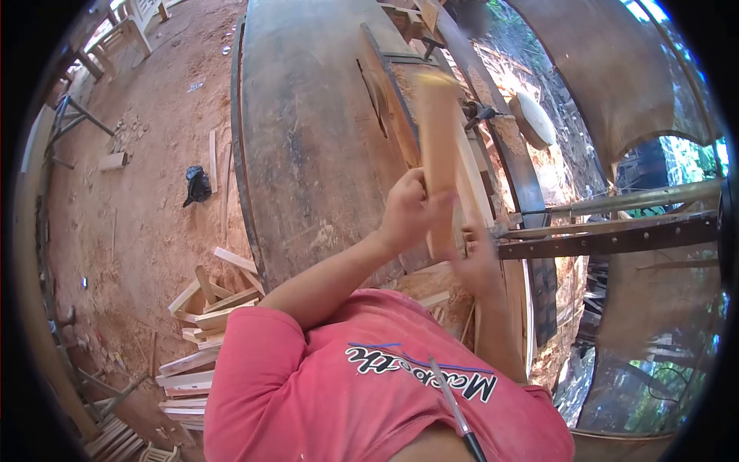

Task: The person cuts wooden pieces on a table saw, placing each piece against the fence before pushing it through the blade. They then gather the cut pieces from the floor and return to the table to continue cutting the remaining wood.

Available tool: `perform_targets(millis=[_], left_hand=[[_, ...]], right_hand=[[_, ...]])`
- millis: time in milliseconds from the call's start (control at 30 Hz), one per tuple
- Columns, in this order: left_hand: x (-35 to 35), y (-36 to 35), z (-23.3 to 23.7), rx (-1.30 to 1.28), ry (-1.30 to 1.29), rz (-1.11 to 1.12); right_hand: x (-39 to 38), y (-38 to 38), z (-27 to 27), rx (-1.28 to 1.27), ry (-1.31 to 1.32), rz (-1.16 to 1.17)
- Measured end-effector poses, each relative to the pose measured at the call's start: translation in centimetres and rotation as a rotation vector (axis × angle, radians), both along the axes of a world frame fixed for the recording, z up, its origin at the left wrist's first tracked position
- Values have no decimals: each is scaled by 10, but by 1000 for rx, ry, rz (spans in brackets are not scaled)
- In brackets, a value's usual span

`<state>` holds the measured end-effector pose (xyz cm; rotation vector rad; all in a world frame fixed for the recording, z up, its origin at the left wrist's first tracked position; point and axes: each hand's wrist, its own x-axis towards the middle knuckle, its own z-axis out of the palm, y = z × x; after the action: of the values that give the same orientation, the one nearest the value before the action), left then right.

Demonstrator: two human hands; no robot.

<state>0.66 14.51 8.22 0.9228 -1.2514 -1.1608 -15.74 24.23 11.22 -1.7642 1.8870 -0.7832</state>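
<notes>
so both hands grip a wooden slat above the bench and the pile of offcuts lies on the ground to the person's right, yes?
Not quite: the head view shows the pile of offcuts on the ground to the person's left. The rest holds: left hand and right hand both grip the wooden slat above the bench.

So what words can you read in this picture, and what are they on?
"M...": a white script word on the pink shirt, upside down in this view. Only the big M is sure; the other letters are too warped to read.
No writing shows on the plank in the left hand, on the table or anywhere else.
</notes>
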Motion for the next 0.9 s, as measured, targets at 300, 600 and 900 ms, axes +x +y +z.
perform_targets(millis=[300, 600, 900], left_hand=[[-12, -30, -115, 185, -384, 16], [-19, -53, -146, 46, -550, -237], [-16, -72, -146, 52, -506, -277]], right_hand=[[12, -15, -99, 103, 236, -41], [14, -5, -79, 390, 500, 97], [19, -31, -75, 405, 543, 128]])
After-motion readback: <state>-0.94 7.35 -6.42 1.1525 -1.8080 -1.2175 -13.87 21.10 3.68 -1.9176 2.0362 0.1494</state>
